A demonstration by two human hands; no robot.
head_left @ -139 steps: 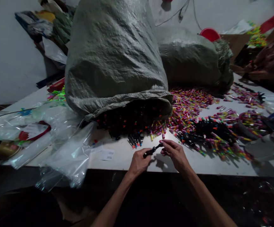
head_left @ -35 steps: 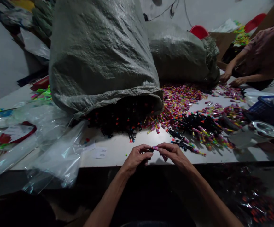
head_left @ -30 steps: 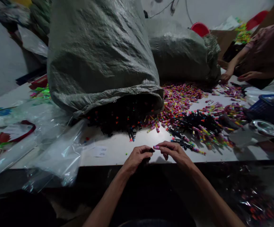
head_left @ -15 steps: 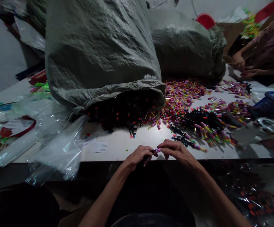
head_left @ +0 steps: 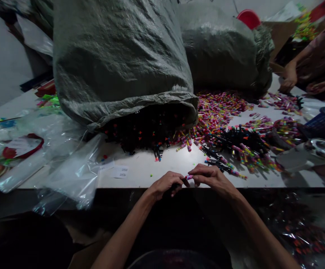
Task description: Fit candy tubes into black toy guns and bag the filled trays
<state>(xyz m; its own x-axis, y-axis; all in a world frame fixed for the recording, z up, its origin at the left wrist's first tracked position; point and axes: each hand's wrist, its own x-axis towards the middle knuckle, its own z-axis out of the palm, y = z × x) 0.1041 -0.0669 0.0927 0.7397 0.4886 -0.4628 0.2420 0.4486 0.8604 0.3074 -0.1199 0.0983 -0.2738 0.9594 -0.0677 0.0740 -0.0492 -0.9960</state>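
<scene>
Two hands meet over a small pink piece at the desk (head_left: 140,175) edge.

The right hand (head_left: 211,179) pinches the pink piece (head_left: 189,177); the left hand (head_left: 166,184), touching it, is closed on a dark part (head_left: 176,185). Beyond both lies a sack (head_left: 123,67).

Both bare forearms reach forward and converge; the left hand (head_left: 166,184) is curled closed, the right hand (head_left: 211,178) pinches, fingertips meeting between them.
</scene>
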